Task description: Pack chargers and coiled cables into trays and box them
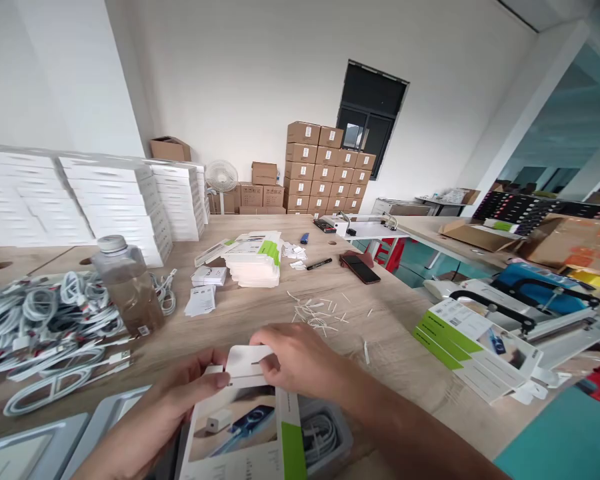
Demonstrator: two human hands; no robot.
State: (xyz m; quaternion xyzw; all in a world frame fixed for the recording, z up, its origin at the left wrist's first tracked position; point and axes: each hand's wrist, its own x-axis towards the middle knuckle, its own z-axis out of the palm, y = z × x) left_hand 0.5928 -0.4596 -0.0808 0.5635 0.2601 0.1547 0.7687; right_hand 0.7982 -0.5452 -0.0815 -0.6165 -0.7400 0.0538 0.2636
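While left hand (180, 393) steadies box (245, 433), right hand (295, 357) fingers pinch flap (245, 363).

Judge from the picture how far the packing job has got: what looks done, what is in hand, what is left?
Done: packed boxes lie stacked on the right. In hand: the left hand and right hand hold one box by its top flap. Left: many cables lie loose on the left, and flat boxes wait mid-table.
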